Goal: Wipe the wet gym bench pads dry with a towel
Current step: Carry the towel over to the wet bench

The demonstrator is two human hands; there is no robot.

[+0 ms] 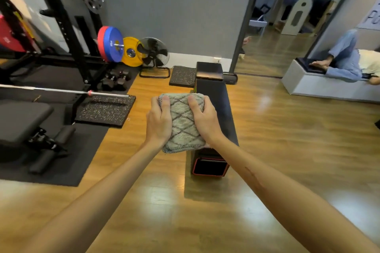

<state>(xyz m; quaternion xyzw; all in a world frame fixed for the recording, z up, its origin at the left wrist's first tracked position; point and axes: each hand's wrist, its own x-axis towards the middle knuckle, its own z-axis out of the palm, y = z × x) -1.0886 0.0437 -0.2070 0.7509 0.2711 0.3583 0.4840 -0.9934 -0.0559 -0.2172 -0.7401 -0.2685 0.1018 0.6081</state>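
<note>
Grey towel (182, 123) overhanging bench pad (221, 107) edge

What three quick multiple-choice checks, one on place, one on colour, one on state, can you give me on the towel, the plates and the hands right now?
1. Where is the towel?
A. On the wooden floor
B. Held above the long black bench pad
C. Draped over the barbell

2. What colour is the weight plate nearest the fan?
A. Yellow
B. Green
C. White

3. How is the towel held?
A. By one hand only
B. By neither hand
C. By both hands

Answers: 1 B, it is up in the hands in front of the pad. 2 A, the yellow plate is beside the fan. 3 C, the left hand and right hand each grip a side.
</note>
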